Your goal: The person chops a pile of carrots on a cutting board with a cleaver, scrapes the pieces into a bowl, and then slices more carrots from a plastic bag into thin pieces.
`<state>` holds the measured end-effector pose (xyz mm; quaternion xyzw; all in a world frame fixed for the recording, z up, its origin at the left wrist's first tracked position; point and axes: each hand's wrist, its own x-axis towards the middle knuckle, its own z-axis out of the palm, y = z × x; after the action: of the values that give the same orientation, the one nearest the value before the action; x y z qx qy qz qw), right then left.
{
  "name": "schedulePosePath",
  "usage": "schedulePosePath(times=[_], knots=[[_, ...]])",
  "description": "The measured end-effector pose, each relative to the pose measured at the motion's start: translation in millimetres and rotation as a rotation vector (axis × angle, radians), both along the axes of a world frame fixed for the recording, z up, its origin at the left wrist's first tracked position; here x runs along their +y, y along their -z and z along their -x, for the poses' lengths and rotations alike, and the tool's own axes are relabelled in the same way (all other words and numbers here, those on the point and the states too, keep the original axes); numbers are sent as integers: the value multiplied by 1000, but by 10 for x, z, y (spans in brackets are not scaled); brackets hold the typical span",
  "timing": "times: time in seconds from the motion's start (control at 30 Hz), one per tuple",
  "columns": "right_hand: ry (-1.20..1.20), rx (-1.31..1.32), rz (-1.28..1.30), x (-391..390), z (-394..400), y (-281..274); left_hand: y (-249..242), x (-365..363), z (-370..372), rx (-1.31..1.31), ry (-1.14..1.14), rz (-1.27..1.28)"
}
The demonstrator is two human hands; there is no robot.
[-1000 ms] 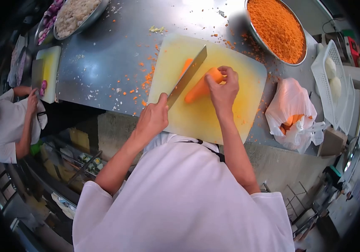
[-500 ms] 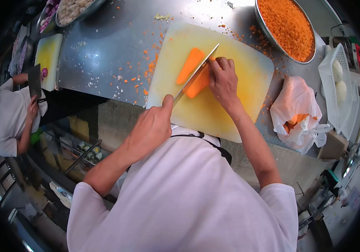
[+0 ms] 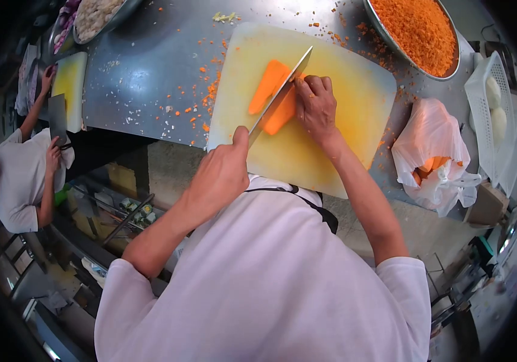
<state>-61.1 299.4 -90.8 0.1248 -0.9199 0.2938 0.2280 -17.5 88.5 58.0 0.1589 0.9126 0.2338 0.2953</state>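
My left hand [image 3: 222, 167] is closed round the handle of a knife [image 3: 282, 90], whose blade slants up and to the right over the cutting board [image 3: 355, 90]. Under the blade lies a carrot piece [image 3: 279, 117], and my right hand [image 3: 317, 102] holds it with curled fingertips from the right side. Along the blade's left edge rests another carrot piece [image 3: 264, 90], flat on the board. The blade hides part of both pieces where they meet.
A bowl of chopped carrot [image 3: 415, 36] stands at upper right, with a plastic bag of carrots [image 3: 430, 157] and a white basket [image 3: 488, 114] below it. Carrot bits litter the metal table [image 3: 144, 78]. At left, a co-worker [image 3: 29, 175] holds a cleaver [image 3: 57, 117] beside another board [image 3: 71, 90].
The view has shifted slightly. My hands keep their grips on the knife and carrot. The co-worker's far hand has moved up to the other board, and the onion piece there no longer shows.
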Motion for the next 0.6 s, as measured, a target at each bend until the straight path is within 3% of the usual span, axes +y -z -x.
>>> schedulePosePath(times=[0.13,0.2,0.33,0.47,0.53,0.6], knots=[[-7,6,29,13,10,14,505,227,131,80,-20,-3],[2,9,1,19,3,37,699,364,316,222,-11,-132],[-5,31,8,34,12,35,465,295,369,193,11,-160],[-9,25,32,13,3,8,47,20,-10,22,-12,-23],[-7,18,47,25,-6,17,150,47,-39,-28,-19,24],[-6,3,64,13,-10,24,476,186,19,129,-7,-24]])
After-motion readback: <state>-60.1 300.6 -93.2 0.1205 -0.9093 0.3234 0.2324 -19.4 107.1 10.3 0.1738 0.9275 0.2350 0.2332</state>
